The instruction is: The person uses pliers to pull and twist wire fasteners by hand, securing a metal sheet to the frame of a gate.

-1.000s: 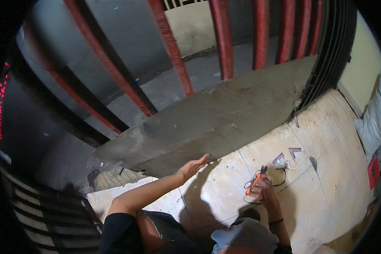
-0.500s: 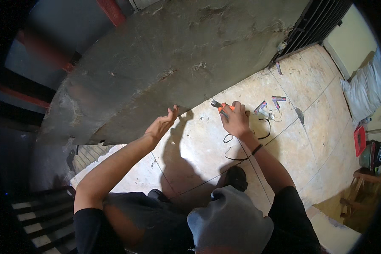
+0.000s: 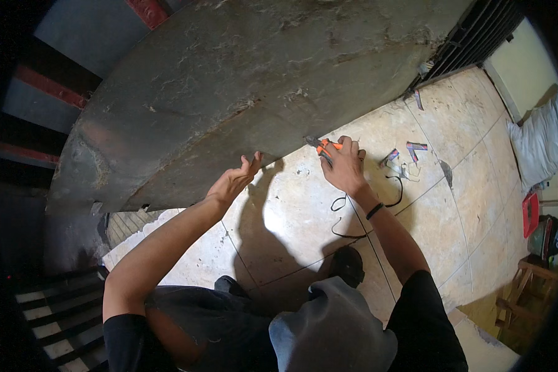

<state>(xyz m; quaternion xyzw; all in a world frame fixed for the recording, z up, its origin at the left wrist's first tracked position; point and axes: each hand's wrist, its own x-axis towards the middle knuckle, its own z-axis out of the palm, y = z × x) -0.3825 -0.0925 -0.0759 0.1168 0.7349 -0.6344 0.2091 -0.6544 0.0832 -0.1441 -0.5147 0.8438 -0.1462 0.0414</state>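
My right hand (image 3: pixel 344 166) is wrapped round cutting pliers (image 3: pixel 327 147) with orange and black handles. Their dark jaws point left and overlap the lower edge of a large grey panel (image 3: pixel 229 105). To the left, my left hand (image 3: pixel 232 181) is raised near that same edge with its palm partly turned up. Its visible fingers are apart, and nothing shows between them; whether a fingertip touches the panel I cannot tell. A thin black cord (image 3: pixel 348 234) lies in loops on the floor below my right hand.
Torn strips of coloured wrapping (image 3: pixel 417 149) lie on the tiled floor (image 3: pixel 440 217) to the right. Beyond are a white pillow-like sack (image 3: pixel 536 139), a red tray (image 3: pixel 530 215) and a wooden stool (image 3: pixel 527 297). A black metal grille (image 3: pixel 477 37) stands at the far right.
The pliers have moved slightly left and away from me, onto the panel's edge. My left hand keeps nearly the same pose. The whole view has shifted a little.
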